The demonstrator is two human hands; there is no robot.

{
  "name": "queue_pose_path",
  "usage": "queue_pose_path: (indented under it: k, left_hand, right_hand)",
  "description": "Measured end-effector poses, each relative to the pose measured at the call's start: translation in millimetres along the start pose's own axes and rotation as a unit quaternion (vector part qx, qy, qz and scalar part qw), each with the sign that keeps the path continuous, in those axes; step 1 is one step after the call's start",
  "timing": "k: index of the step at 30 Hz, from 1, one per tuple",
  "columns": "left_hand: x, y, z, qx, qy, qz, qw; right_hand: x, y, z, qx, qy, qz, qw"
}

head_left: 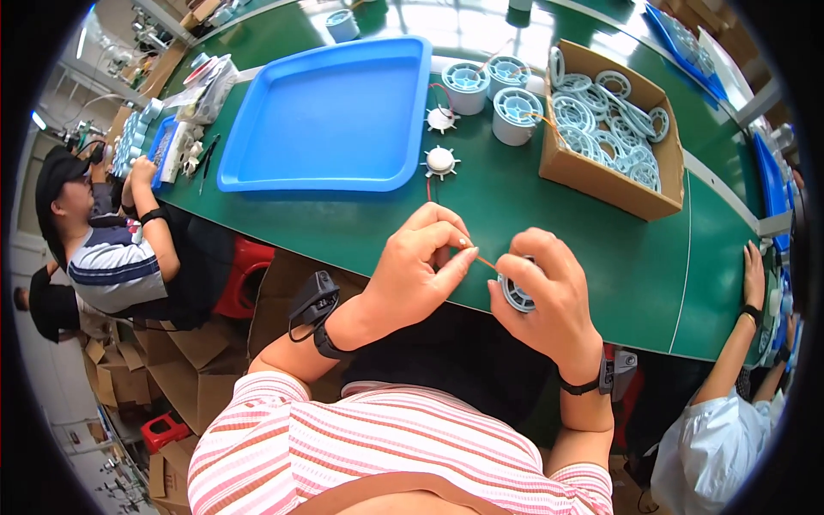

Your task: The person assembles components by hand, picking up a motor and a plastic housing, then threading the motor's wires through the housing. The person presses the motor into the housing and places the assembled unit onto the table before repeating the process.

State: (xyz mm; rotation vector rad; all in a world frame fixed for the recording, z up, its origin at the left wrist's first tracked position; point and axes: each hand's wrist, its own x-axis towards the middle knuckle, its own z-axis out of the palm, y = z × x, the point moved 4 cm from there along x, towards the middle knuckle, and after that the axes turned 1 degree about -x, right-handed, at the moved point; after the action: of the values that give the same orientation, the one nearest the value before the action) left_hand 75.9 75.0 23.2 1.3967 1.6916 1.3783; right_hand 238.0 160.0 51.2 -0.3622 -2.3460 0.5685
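Near the front edge of the green table, my right hand (549, 296) is wrapped round a cup-shaped plastic housing with a spoked face (518, 296); most of it is hidden by my fingers. Thumb and forefinger of my left hand (421, 262) pinch a thin orange wire (486, 261), which runs across to the housing. Beyond my hands lies a white round part with short prongs (440, 161), a red wire below it. A similar pronged part (441, 119) is just behind. Pale blue housings (515, 116) with spoked tops stand upright farther back, some trailing wires.
A blue tray (322, 129) lies at the left of the table (618, 257). On the right stands a cardboard box (601, 184) full of pale blue rings (592, 112). One person (116, 232) works at the far left; another person's arm (730, 343) rests at the right edge.
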Motion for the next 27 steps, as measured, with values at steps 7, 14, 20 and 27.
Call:
queue_pose_path:
  k: [7,14,20,27]
  left_hand:
    - [18,17,-12,0.123,0.023,0.063,0.990]
    - [48,-10,-20,0.592,0.102,0.163,0.783]
    - [65,-19,-19,0.510,0.011,0.128,0.850]
    - [66,-19,-13,0.349,-0.037,0.171,0.920]
  right_hand:
    - [-9,-1,4,-0.001,-0.009,-0.020,1.000]
    - [-12,-3,10,-0.001,-0.023,-0.016,1.000]
    - [-17,9,13,-0.014,-0.012,0.020,1.000]
    - [-14,6,7,-0.001,-0.026,0.046,0.999]
